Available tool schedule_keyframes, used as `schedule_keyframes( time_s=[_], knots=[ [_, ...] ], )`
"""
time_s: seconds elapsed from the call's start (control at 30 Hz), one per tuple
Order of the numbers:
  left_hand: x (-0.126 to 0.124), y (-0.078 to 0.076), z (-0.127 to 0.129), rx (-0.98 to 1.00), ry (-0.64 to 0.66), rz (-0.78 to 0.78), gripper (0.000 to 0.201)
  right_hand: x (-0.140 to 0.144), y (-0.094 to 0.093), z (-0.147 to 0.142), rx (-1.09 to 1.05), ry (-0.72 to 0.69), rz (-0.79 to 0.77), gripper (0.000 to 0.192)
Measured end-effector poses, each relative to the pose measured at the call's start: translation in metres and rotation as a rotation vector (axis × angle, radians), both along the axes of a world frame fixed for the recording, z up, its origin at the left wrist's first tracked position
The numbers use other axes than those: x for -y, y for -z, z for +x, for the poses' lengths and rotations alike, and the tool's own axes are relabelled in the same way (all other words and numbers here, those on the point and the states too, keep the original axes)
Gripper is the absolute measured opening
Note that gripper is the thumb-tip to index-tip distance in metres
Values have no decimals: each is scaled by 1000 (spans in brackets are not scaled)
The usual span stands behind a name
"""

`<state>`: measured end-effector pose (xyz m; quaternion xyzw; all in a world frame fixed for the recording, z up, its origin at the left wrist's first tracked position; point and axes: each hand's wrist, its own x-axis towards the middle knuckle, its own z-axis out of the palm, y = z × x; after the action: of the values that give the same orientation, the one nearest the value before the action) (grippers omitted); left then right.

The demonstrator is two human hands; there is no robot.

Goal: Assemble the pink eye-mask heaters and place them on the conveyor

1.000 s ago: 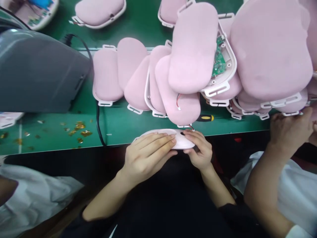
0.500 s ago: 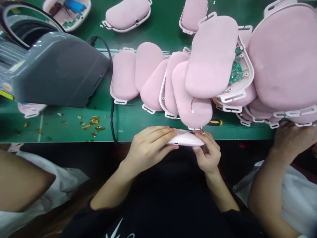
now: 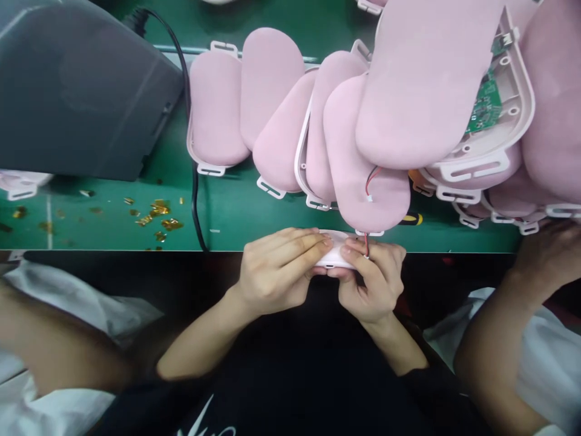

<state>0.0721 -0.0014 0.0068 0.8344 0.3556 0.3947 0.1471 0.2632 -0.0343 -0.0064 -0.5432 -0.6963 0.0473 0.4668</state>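
Between my two hands, at the table's front edge, is a small pale pink plastic casing (image 3: 334,257) with a little dark slot in its near side. My left hand (image 3: 284,266) grips its left end, fingers on top and thumb beneath. My right hand (image 3: 374,275) pinches the right end, with the thumb and fingers closed on it. A thin red and black wire (image 3: 367,244) with a small white plug hangs by the right fingers. Just beyond lies a pink padded shell (image 3: 370,151) with a similar wire on its surface. Much of the casing is covered by my fingers.
Several pink padded shells (image 3: 218,112) overlap along the green table (image 3: 236,212); one at right shows a green circuit board (image 3: 488,103). A grey machine (image 3: 82,91) with a black cable (image 3: 194,200) stands left, near gold tape scraps (image 3: 158,209). Co-workers' arms (image 3: 503,339) flank me.
My right hand has moved inward and now closes over more of the casing. The view has shifted closer to the table, and the arm of the person at left has moved.
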Motion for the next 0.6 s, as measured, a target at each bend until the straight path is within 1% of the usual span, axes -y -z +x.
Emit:
schedule_keyframes(
  time_s=[0.13, 0.23, 0.27, 0.37, 0.5, 0.6],
  knots=[
    [2, 3, 2, 2, -16, 71, 29, 0, 6, -1, -17, 9, 55, 13],
    [2, 1, 0, -1, 18, 52, 27, -1, 6, 6, 15, -46, 72, 7],
    [2, 0, -1, -8, 32, 30, 26, -1, 5, 10, 37, -79, 64, 8],
    [1, -3, -6, -35, 53, -31, 26, 1, 3, 21, 109, -163, 29, 21],
    [0, -5, -9, -56, 61, -59, 28, 1, 2, 28, 130, -189, 14, 40],
    [-1, -8, -10, -56, 65, -81, 28, 1, 2, 24, 137, -199, 0, 43]
  ],
)
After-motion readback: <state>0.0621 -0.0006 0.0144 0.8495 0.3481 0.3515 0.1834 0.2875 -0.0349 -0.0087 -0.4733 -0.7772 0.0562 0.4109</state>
